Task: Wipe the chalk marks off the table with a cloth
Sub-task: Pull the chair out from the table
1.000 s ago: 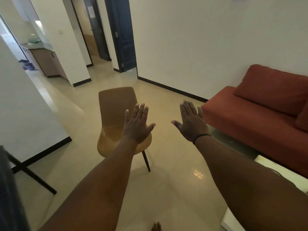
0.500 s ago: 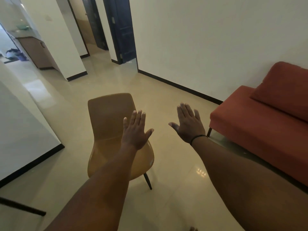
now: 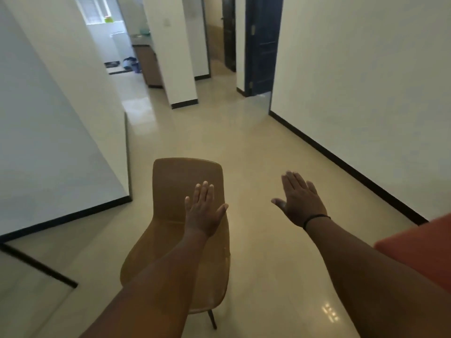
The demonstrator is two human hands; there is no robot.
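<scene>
Both my arms are stretched out in front of me with flat, empty palms facing down. My left hand (image 3: pixel 203 211) hovers in front of the back of a tan plastic chair (image 3: pixel 170 230). My right hand (image 3: pixel 299 203), with a black band at the wrist, is held over the bare floor to the right of the chair. No table, cloth or chalk marks show in the head view.
A red sofa corner (image 3: pixel 419 250) juts in at the right edge. White walls with black skirting line both sides. A dark blue door (image 3: pixel 262 45) stands at the far end, and a kitchen opening (image 3: pixel 122 45) lies at the back left. Glossy beige floor stretches ahead.
The view has swung left: the sofa has slid almost out of frame and the hallway now fills the middle. Both hands stay outstretched and empty.
</scene>
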